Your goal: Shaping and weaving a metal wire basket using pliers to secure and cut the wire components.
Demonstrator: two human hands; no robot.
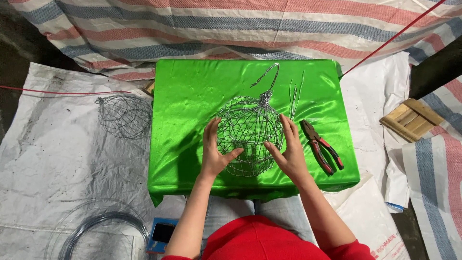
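Wire woven into a round cage sits mid-worktop on the green satin cloth, cupped between the left hand and right hand, both open-palmed grips that should press evenly, gently, to avoid denting its mesh.

Two wire balls: one wire ball between the two hands, left hand and right hand, a second wire ball well left of them. One pair of pliers just right of the right hand. One wire coil below left. One wooden frame far right.
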